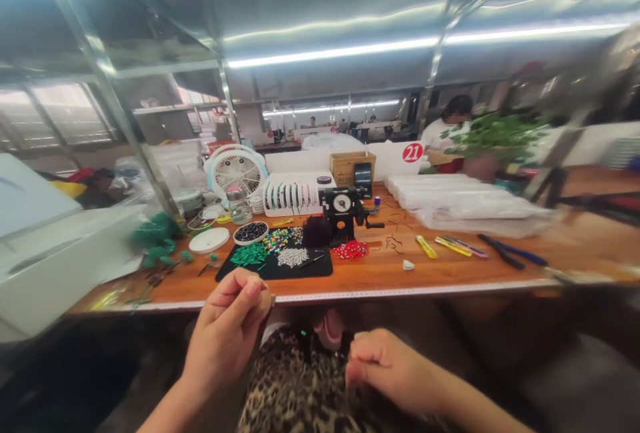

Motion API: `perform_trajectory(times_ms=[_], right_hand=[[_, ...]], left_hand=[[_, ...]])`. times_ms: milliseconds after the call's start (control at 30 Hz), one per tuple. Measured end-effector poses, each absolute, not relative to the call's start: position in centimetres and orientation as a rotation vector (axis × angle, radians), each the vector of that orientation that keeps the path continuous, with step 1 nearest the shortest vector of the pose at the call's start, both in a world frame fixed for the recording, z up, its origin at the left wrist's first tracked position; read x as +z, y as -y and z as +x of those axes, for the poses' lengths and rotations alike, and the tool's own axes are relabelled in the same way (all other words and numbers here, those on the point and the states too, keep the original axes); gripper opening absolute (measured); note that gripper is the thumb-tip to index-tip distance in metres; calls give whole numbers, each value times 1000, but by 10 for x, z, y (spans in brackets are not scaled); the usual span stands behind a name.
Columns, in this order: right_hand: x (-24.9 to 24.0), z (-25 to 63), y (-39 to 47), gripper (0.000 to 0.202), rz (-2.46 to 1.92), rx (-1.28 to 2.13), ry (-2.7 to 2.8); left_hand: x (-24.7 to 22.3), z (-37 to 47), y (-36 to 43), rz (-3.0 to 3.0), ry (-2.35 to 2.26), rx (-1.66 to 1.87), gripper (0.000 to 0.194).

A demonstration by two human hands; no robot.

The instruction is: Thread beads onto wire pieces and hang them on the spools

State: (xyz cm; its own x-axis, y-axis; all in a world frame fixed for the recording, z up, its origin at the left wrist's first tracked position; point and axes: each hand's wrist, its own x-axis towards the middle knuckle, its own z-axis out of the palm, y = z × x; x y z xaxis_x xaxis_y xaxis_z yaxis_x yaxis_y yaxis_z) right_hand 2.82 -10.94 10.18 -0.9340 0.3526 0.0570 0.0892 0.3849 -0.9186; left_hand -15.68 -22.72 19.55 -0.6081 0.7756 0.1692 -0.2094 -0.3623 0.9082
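My left hand (231,321) is raised at the table's front edge, thumb pressed against the bent fingers in a pinch. Whatever it pinches is too fine to make out. Lower and to the right, my right hand (387,367) is closed above my lap, its fingertips curled out of sight. A tiny green speck (303,333) shows between the hands, and no thread can be made out. Nearest my left hand is a black mat (320,266) with green tube beads (250,255), silvery beads (293,257) and mixed coloured beads (277,240). Red beads (351,249) lie to its right.
Behind the mat stand a hand-cranked black counter machine (343,209), a white spool rack (290,194) and a fan (237,173). Cutters (425,247) and pliers (505,254) lie at right, near plastic-wrapped bundles (460,199). A white box (45,286) borders the left; metal posts (125,119) rise behind.
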Motion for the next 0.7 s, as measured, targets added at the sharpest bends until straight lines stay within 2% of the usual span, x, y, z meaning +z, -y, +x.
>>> perform_trajectory(times_ms=[67, 200, 267, 300, 367, 633, 700], right_hand=[[101, 31, 106, 33, -347, 1560, 2454], [105, 28, 106, 28, -228, 1440, 2515], [108, 20, 110, 37, -215, 1508, 2375], [109, 16, 113, 33, -243, 1573, 2271], [107, 8, 117, 21, -329, 1659, 2090], [93, 14, 96, 14, -589, 1662, 2087], [94, 16, 77, 17, -657, 1502, 2129]], left_hand=[[202, -151, 226, 905, -1205, 1945, 25], [199, -126, 214, 1161, -1237, 1492, 23], [194, -115, 206, 1212, -1271, 1349, 24], [191, -111, 202, 1214, -1289, 1330, 25], [186, -109, 195, 1192, -1315, 1357, 27], [176, -146, 191, 871, -1126, 1799, 25], [172, -160, 193, 796, -1166, 1825, 26]])
